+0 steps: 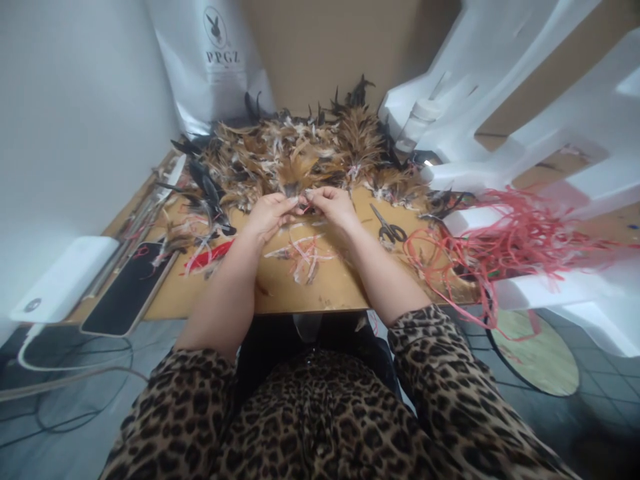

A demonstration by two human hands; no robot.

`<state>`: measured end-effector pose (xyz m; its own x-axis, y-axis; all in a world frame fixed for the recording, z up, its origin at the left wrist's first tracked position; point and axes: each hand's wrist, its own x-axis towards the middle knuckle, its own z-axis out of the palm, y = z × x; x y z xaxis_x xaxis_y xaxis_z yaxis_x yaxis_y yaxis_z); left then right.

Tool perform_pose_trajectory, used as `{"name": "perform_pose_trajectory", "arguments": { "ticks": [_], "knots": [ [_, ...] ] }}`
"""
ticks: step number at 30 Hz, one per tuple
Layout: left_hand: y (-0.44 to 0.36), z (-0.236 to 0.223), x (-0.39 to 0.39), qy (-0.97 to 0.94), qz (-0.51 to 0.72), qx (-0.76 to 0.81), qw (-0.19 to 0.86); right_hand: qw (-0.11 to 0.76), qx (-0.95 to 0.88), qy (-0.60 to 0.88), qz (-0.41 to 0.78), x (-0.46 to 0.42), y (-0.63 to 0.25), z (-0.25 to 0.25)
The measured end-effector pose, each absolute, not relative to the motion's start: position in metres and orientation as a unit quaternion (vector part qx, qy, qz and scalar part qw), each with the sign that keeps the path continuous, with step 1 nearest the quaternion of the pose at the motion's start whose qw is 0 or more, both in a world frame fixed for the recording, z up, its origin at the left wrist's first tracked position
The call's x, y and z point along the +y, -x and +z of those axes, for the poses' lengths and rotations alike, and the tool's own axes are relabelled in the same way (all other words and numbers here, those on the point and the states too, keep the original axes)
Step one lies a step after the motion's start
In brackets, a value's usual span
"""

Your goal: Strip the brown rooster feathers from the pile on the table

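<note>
My left hand (270, 215) and my right hand (334, 204) meet at the front edge of a big heap of brown, black and white feathers (295, 157) on a wooden board (280, 290). Both hands have their fingers pinched together on a small bunch of feathers (303, 198) held between them. Whether a pink strand is also in the pinch, I cannot tell. Loose white and pink scraps (303, 255) lie on the board just below my wrists.
Black scissors (390, 230) lie right of my right hand. A tangle of red strips (500, 243) spreads at the right over white foam pieces (525, 120). A dark phone (127, 290), a white power bank (60, 277) and a red object (207, 257) lie at the left.
</note>
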<state>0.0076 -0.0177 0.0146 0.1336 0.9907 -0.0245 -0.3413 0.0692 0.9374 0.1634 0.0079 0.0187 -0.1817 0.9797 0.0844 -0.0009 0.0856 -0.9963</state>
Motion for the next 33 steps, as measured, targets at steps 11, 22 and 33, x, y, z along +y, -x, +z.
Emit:
{"name": "perform_pose_trajectory", "arguments": {
  "ticks": [11, 22, 33],
  "knots": [
    [-0.01, 0.014, -0.016, -0.405, 0.568, 0.385, 0.604, 0.455, -0.462, 0.358, 0.673, 0.007, -0.172, 0.013],
    [-0.01, 0.009, -0.012, -0.378, 0.604, 0.375, 0.593, 0.484, -0.574, 0.383, 0.538, -0.007, -0.163, 0.02],
    [-0.009, 0.017, -0.016, -0.363, 0.594, 0.334, 0.636, 0.453, -0.602, 0.405, 0.518, -0.002, -0.163, 0.012]
  ]
}}
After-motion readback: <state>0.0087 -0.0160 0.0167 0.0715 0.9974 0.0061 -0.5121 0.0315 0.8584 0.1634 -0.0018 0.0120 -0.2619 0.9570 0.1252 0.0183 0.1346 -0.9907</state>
